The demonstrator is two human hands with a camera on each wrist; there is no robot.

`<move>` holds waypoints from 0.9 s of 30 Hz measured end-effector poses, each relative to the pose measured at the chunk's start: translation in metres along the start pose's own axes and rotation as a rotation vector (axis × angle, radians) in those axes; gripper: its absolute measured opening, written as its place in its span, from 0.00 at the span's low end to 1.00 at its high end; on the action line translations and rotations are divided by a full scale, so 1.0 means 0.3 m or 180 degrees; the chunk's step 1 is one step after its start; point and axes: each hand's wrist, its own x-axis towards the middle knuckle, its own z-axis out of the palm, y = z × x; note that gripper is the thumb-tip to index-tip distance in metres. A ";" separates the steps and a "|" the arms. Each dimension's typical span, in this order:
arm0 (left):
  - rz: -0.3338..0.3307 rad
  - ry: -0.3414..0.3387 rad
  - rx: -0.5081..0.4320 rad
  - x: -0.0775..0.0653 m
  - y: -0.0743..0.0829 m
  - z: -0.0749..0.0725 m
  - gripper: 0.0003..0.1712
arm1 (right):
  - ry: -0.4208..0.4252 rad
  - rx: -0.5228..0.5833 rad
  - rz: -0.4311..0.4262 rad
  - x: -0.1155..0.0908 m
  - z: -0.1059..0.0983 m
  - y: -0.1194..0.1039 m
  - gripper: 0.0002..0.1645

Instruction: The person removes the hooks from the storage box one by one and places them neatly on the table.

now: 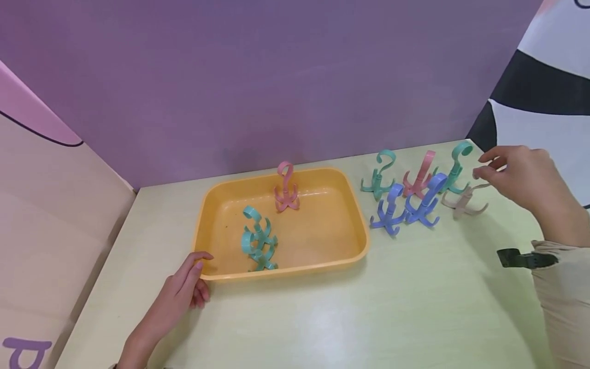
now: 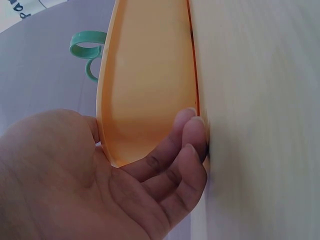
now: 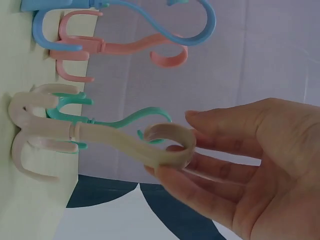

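Note:
My left hand point(image 1: 184, 287) grips the near left corner of a yellow tray point(image 1: 318, 264), thumb on the rim and fingers curled against the outside wall. Inside the tray are a pink multi-prong hook point(image 1: 287, 197) and two green ones point(image 1: 260, 236), partly overlapping. At the right, a beige multi-prong hook point(image 3: 105, 135) stands on the table with its curled top among the fingers of my right hand point(image 3: 250, 155). The thumb is apart from the curl, and the fingers are loosely bent around it.
Beside the beige hook stand two blue hooks point(image 1: 423, 205), a pink hook point(image 1: 420, 177) and two green hooks point(image 1: 378, 179) on the pale table point(image 1: 350, 318). A purple wall point(image 1: 276, 82) rises behind the table's back edge. A patterned panel point(image 1: 544, 107) is at the right.

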 end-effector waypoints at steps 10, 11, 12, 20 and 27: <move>-0.0046 0.0021 -0.0031 -0.009 -0.003 0.012 0.19 | 0.0178 -0.0140 -0.0079 -0.001 -0.030 -0.042 0.18; -0.0012 0.0022 -0.0032 -0.007 -0.003 0.010 0.19 | 0.0202 -0.0150 -0.0093 -0.003 -0.034 -0.047 0.19; 0.0018 0.0020 -0.0038 -0.004 -0.003 0.009 0.19 | 0.0237 -0.0159 -0.0118 -0.005 -0.038 -0.053 0.19; 0.0122 -0.0009 -0.0004 0.008 0.001 -0.001 0.19 | 0.0538 -0.0100 -0.0317 -0.028 -0.063 -0.127 0.19; 0.0026 -0.0040 0.0004 0.010 -0.007 -0.006 0.20 | 0.0547 -0.0016 -0.0313 -0.070 -0.066 -0.209 0.24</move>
